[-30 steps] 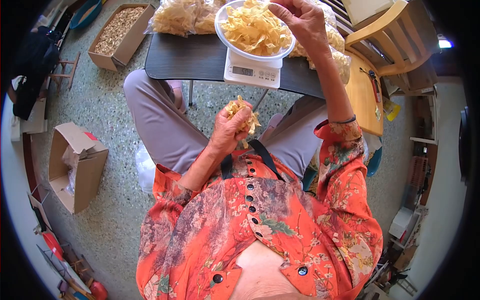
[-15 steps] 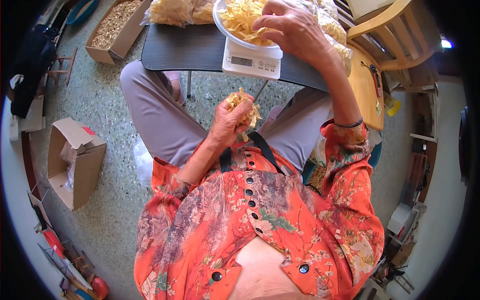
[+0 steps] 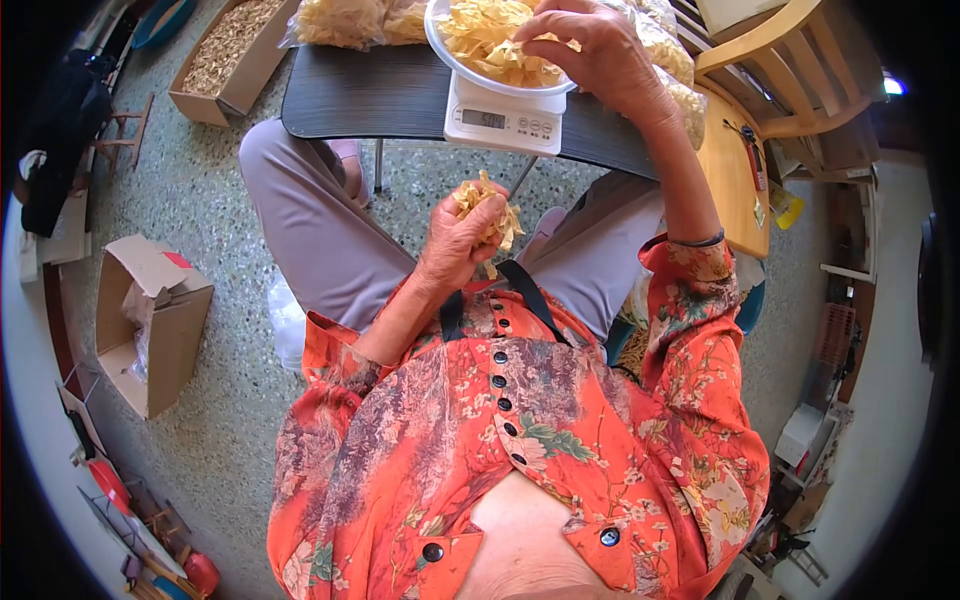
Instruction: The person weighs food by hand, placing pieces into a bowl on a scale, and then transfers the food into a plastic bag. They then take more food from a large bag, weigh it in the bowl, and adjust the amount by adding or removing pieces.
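My left hand (image 3: 460, 235) is closed around a small bunch of pale yellow dried flakes (image 3: 487, 212), held in front of my lap. Some flakes stick out past the fingers. At the table, my right hand (image 3: 605, 55) is over the right side of a white bowl (image 3: 436, 42) full of the same kind of flakes (image 3: 490, 40). Its thumb and fingertips have drawn together just above the heap; what lies between them is too small to make out. Under the bowl stands a white kitchen scale (image 3: 500, 122) with a lit grey display.
Clear bags of flakes (image 3: 342, 22) lie on the dark folding table (image 3: 360, 95), left and right of the bowl. A wooden chair (image 3: 735, 190) stands at the right, tools on its seat. Cardboard boxes (image 3: 175, 345) and a long carton of dried pieces (image 3: 225, 60) are at the left.
My right hand has lifted a little off the heap, its thumb and fingertips closer together. The bowl and scale have shifted very slightly. My left hand stays in place with its flakes.
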Available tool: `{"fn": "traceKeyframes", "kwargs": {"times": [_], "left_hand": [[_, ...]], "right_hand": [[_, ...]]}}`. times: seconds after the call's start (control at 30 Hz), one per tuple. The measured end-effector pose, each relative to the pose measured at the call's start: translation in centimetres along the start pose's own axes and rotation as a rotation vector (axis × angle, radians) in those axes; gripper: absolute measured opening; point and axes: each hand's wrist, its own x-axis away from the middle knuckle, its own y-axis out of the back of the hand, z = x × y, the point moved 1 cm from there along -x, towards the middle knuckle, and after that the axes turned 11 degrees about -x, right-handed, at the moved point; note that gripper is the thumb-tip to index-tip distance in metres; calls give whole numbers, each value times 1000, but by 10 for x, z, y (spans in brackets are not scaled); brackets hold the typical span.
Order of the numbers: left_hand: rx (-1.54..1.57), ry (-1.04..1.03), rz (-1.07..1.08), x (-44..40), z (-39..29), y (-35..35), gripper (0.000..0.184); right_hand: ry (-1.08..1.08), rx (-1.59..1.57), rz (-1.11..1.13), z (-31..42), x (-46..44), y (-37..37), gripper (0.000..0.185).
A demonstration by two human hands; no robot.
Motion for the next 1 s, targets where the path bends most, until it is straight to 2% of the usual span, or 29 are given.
{"fn": "traceKeyframes", "kwargs": {"times": [0.07, 0.13, 0.17, 0.2, 0.27, 0.43, 0.5, 0.6, 1.0], "left_hand": [[-11, -8, 1, -1, 0, 0, 22], [-17, 11, -3, -1, 0, 0, 22], [-21, 1, 3, -2, 0, 0, 22], [-14, 5, -1, -3, 0, 0, 23], [-9, 11, -5, -1, 1, 0, 23], [-13, 22, -10, -1, 0, -1, 21], [-19, 14, -4, -2, 1, 0, 21], [-17, 24, 5, 0, 2, 0, 20], [-23, 34, 126, -1, -2, -2, 20]], "right_hand": [[-26, -38, -44, -4, 0, 0, 7], [-150, -86, -142, -9, 1, 1, 13], [-239, -77, -125, -11, 0, 4, 15], [-231, -72, -131, -14, -1, 4, 15], [-477, -354, -275, -26, 1, 1, 16], [-330, -524, -407, -43, -2, 1, 16], [-373, -806, -477, -44, 0, 2, 14], [-339, -636, -497, -39, -3, -2, 12], [-407, -767, -508, -16, 11, 6, 12]]}}
